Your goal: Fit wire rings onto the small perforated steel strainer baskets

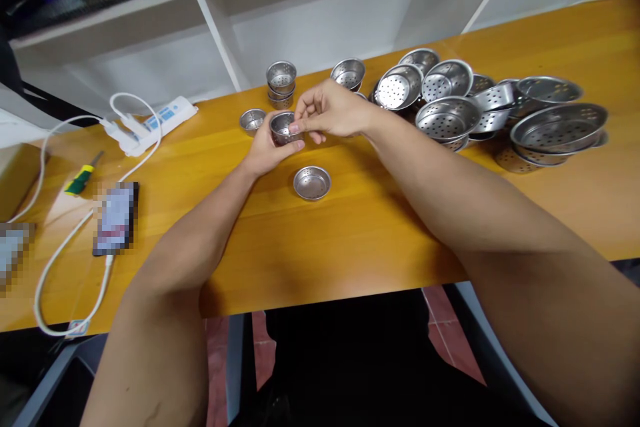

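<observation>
A small perforated metal cup (284,136) is held upright a little above the table by my left hand (267,148), whose thumb and fingers wrap around its side. My right hand (325,110) reaches in from the right, with thumb and forefinger pinched at the cup's rim and the other fingers curled. Just in front of both hands lies a shallow perforated metal dish (312,184). Another small metal cup (253,121) rests behind my left hand, beside a stack of perforated cups (281,83).
To the right are piled perforated metal cups (447,117) and larger stacked bowls (557,130). One more cup (349,73) stands at the back. On the left lie a power strip (167,121), a screwdriver (83,177), and a phone (116,217) on a white cable (43,293).
</observation>
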`<state>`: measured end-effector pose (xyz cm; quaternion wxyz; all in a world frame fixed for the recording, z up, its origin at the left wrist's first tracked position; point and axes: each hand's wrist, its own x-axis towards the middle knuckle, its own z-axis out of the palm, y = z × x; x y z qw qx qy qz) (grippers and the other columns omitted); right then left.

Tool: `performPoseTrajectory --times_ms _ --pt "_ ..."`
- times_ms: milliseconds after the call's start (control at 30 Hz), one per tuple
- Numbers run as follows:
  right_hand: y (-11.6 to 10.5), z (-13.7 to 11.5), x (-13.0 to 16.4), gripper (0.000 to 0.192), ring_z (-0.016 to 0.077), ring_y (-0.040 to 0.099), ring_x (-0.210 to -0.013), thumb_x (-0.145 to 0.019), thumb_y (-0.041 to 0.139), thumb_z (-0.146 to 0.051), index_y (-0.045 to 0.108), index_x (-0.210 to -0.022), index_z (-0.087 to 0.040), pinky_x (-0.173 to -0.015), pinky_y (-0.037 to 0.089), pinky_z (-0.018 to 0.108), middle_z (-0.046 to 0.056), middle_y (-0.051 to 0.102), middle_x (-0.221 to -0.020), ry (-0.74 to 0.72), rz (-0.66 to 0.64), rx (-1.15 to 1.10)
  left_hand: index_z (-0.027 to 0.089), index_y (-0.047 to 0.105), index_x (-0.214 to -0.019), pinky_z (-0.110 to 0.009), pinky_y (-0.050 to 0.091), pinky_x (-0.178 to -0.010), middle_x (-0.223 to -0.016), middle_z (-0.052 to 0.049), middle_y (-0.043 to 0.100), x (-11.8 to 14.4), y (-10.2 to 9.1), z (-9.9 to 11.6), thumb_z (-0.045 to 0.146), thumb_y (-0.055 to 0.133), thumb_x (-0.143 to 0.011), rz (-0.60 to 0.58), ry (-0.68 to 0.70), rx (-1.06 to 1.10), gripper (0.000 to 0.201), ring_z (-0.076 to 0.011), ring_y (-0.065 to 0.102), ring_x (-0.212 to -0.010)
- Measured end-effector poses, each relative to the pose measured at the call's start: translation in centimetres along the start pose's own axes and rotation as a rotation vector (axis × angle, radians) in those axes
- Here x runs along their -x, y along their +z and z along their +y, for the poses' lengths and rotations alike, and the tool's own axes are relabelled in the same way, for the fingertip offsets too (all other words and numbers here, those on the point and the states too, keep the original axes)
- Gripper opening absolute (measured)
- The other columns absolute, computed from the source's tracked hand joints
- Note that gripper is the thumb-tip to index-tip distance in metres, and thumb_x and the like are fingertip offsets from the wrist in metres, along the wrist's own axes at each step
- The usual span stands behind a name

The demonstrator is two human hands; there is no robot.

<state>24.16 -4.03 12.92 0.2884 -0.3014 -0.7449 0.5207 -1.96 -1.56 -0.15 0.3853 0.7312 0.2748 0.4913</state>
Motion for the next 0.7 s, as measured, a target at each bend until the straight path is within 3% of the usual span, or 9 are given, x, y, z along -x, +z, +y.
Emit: performPoseTrajectory --times_ms 200,400,500,600,700 --pt "0.2 -0.8 0.4 0.034 0.0159 0.067 -0.061 -0.103 0.11 -0.031 0.079 -0.091 -0.023 -0.059 0.054 0.027 -0.001 0.072 -0.067 0.056 0.017 0.054 0.033 0.07 -0.153 -0.059 0.068 -0.129 -0.144 -0.008 0.082 0.1 0.0 0.4 0.079 0.114 -0.083 -0.014 0.007 -0.032 0.095 -0.0324 0.085 -0.135" --pt "0.0 -0.8 0.7 0.028 0.0182 0.067 -0.065 -0.106 0.105 -0.041 0.084 -0.097 -0.024 -0.063 0.055 0.032 0.0 0.078 -0.076 0.044 0.036 0.136 0.034 0.067 -0.153 -0.06 0.068 -0.13 -0.147 -0.008 0.079 0.1 0.1 -0.1 0.086 0.11 -0.083 0.001 0.006 -0.071 0.098 -0.0336 0.084 -0.137" --pt "-0.1 -0.6 0.7 0.03 0.0239 0.076 -0.086 -0.108 0.1 -0.052 0.092 -0.122 -0.027 -0.077 0.065 0.037 0.007 0.091 -0.11 -0.009 0.136 0.275 0.035 0.064 -0.156 -0.062 0.066 -0.134 -0.153 -0.01 0.078 -0.2 -0.2 -1.1 0.088 0.109 -0.084 0.048 0.023 -0.075 0.1 -0.036 0.083 -0.146" --pt "0.0 -0.3 0.8 0.047 0.0336 0.081 -0.119 -0.109 0.096 -0.059 0.092 -0.146 -0.03 -0.104 0.072 0.048 0.013 0.088 -0.153 -0.071 0.236 0.45 0.036 0.062 -0.16 -0.064 0.064 -0.139 -0.16 -0.011 0.077 -0.5 -0.8 -2.1 0.089 0.107 -0.086 0.092 0.043 -0.092 0.101 -0.0371 0.082 -0.152" --pt "0.1 0.2 0.8 0.046 0.0421 0.077 -0.143 -0.117 0.083 -0.067 0.094 -0.144 -0.031 -0.125 0.068 0.06 0.016 0.083 -0.161 -0.153 0.205 0.558 0.037 0.06 -0.162 -0.064 0.062 -0.142 -0.16 -0.011 0.077 -0.7 -1.2 -2.9 0.092 0.103 -0.089 0.115 0.077 -0.125 0.101 -0.0377 0.081 -0.155"
